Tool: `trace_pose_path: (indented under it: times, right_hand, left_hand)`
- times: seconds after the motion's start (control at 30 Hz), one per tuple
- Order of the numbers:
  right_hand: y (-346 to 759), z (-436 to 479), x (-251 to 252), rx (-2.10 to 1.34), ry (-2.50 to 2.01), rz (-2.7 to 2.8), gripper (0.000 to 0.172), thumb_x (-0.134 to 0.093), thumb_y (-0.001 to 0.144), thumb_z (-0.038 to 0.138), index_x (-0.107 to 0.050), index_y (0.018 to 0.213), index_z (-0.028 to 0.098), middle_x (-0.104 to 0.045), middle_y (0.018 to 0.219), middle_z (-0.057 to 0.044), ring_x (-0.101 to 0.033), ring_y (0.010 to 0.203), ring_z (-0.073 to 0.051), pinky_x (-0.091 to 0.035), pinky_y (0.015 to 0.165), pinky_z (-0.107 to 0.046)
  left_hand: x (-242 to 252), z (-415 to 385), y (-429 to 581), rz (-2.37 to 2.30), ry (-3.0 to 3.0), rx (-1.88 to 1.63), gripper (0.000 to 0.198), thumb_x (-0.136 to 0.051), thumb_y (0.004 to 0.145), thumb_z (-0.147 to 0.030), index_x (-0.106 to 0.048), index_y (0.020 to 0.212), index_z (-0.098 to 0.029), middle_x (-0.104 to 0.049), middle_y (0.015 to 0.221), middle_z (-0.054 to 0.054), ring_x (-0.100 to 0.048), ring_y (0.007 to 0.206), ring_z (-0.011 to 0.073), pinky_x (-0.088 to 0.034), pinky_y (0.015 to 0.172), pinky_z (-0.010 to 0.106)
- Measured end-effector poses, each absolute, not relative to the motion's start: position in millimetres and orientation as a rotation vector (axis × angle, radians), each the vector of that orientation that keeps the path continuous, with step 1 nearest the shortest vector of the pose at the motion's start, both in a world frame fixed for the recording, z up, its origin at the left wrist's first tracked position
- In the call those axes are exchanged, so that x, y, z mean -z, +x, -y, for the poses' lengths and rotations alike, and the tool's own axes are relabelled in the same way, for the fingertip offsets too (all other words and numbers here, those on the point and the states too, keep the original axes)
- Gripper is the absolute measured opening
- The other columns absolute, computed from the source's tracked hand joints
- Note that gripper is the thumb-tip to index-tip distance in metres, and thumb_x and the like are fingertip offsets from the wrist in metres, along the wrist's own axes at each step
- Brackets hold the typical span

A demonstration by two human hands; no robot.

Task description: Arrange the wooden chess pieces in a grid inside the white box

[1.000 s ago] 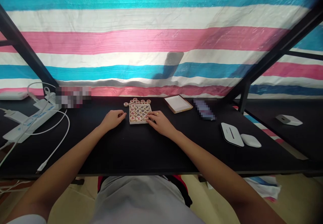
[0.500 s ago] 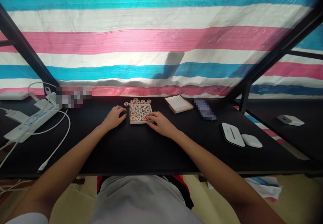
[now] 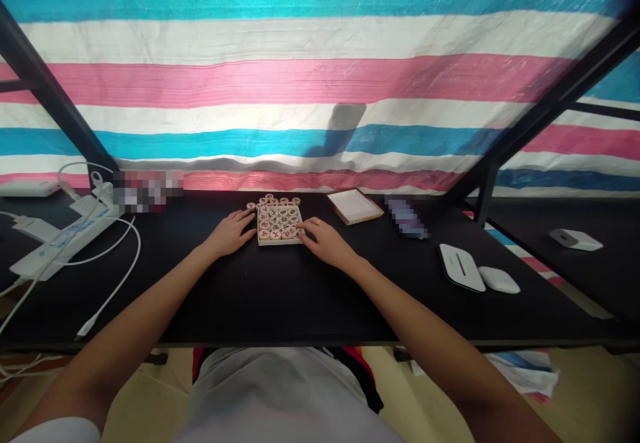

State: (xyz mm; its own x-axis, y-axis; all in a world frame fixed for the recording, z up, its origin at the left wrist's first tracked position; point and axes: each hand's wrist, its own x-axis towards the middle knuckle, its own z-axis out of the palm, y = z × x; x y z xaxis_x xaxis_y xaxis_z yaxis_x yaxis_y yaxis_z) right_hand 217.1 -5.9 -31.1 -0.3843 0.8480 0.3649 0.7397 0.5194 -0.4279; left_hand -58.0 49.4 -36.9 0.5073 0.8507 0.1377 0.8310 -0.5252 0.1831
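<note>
A shallow white box (image 3: 281, 241) filled with rows of round xiangqi pieces (image 3: 274, 222), marked in red or black characters, sits on the black desk. More pieces (image 3: 270, 199) lie loose behind its far edge. My left hand (image 3: 229, 234) rests at the box's left side, fingers apart, with a fingertip close to a loose piece (image 3: 251, 208) at the far left corner. Over the box's right edge reaches my right hand (image 3: 327, 243), its fingers stretched out and the tips at the right-hand pieces. Neither hand holds a piece.
Right of the pieces lies an open box lid (image 3: 355, 206), then a blurred phone-like object (image 3: 407, 217). A white flat device (image 3: 461, 266) and a white rounded case (image 3: 499, 279) lie further right. A power strip (image 3: 63, 240) with white cables (image 3: 113, 296) occupies the left.
My left hand has moved slightly right and forward, toward the loose piece at the corner. My right hand has drawn a little to the right, uncovering pieces in the near right part of the box.
</note>
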Motion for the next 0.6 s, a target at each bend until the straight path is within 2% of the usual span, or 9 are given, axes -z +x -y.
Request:
trace_pose_path:
  times: [0.2, 0.43, 0.6]
  right_hand:
    - [216.3, 6.1, 31.1, -0.294, -1.262, 2.240, 0.031, -0.041, 0.091, 0.017, -0.061, 0.114, 0.017, -0.061, 0.107, -0.011, -0.059, 0.096, -0.021, -0.046, 0.087, -0.034]
    - [216.9, 5.9, 29.8, -0.324, -1.262, 2.258, 0.034, -0.039, 0.091, 0.013, -0.061, 0.116, 0.019, -0.061, 0.108, -0.010, -0.059, 0.098, -0.021, -0.046, 0.088, -0.034]
    - [217.2, 5.0, 30.4, -0.325, -1.266, 2.267, 0.031, -0.041, 0.091, 0.014, -0.061, 0.114, 0.017, -0.061, 0.108, -0.010, -0.059, 0.099, -0.021, -0.046, 0.088, -0.032]
  left_hand:
    - [38.8, -55.6, -59.7, -1.505, 2.619, -0.482, 0.054, -0.036, 0.091, -0.045, -0.043, 0.137, -0.018, -0.041, 0.143, 0.009, -0.032, 0.133, 0.0279, -0.028, 0.109, 0.044]
    - [42.7, -55.9, -59.1, -1.550, 2.658, -0.497, 0.056, -0.031, 0.094, -0.041, -0.033, 0.142, -0.014, -0.032, 0.148, 0.010, -0.023, 0.138, 0.0271, -0.023, 0.112, 0.042]
    - [41.8, -55.9, -57.6, -1.569, 2.757, -0.522, 0.055, -0.030, 0.094, -0.039, -0.034, 0.142, -0.012, -0.034, 0.147, 0.011, -0.023, 0.138, 0.0267, -0.023, 0.112, 0.041]
